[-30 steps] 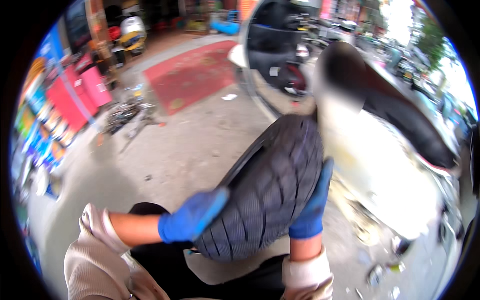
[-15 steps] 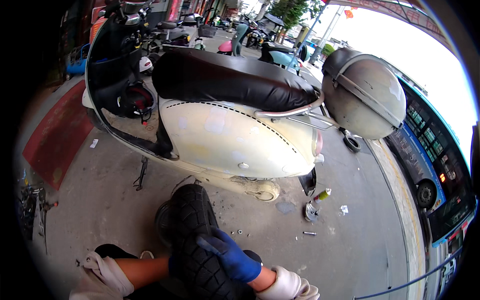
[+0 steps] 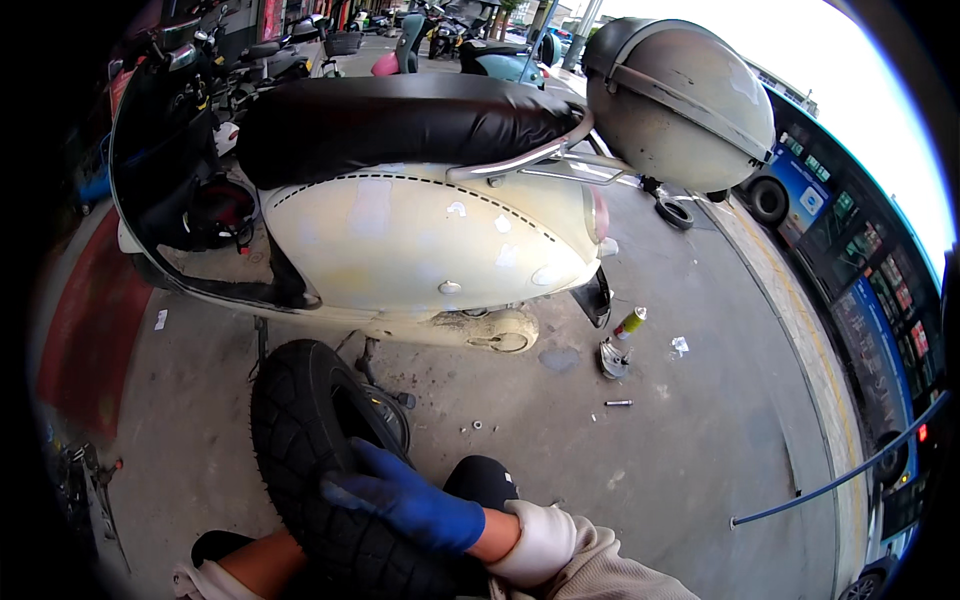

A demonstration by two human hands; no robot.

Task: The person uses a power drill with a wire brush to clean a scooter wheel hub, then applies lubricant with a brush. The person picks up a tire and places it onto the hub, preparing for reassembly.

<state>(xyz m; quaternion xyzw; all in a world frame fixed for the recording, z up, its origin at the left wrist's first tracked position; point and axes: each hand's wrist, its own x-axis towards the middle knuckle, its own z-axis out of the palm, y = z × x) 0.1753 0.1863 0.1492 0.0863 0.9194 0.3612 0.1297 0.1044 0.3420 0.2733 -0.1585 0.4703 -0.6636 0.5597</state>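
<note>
A black tyre [image 3: 290, 440] with block tread stands tilted before me, its open inner side turned to the right. My right hand [image 3: 410, 505], in a blue glove, grips its near right edge, with the thumb toward the opening and the fingers over the tread. My left forearm [image 3: 262, 572] comes in from below and goes behind the tyre, which hides that hand. A dark round wheel part [image 3: 392, 418] shows partly beyond the tyre, low to the ground. Just past it stands a cream scooter [image 3: 400, 240] with a black seat.
To the right lie a spray can [image 3: 630, 322], a metal part [image 3: 613, 360] and a small rod [image 3: 619, 403]. Small nuts [image 3: 477, 426] are on the pavement. Tools [image 3: 95, 480] lie at the far left. A blue pole [image 3: 840, 475] crosses the lower right; a bus [image 3: 850, 270] is on the road.
The tyre has swung to the left and turned, so its inner opening now shows. My right hand has moved left with it. The view has shifted, and the bus sits differently.
</note>
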